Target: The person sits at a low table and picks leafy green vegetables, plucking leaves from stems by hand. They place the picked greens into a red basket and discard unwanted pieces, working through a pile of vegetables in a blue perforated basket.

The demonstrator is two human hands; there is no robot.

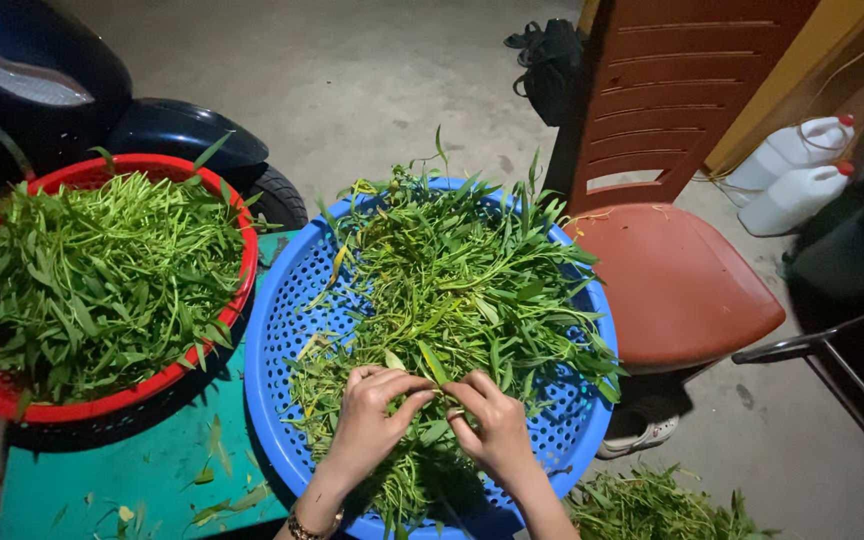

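A blue perforated plastic basket (277, 330) holds a loose heap of long-stemmed leafy greens (462, 280). My left hand (372, 415) and my right hand (492, 420) meet over the near part of the heap, fingertips pinched together on a green stem (439, 392) between them. A bracelet shows on my left wrist (312, 525). To the left stands a red perforated basket (237, 215) piled with tidier green stems and leaves (92, 280).
Both baskets rest on a teal surface (142, 480) with scattered leaf scraps. A brown-red plastic chair (672, 270) stands right, two white jugs (797, 170) beyond it. A dark scooter (102, 100) is at back left. More greens (662, 505) and a sandal (642, 430) lie on the concrete floor.
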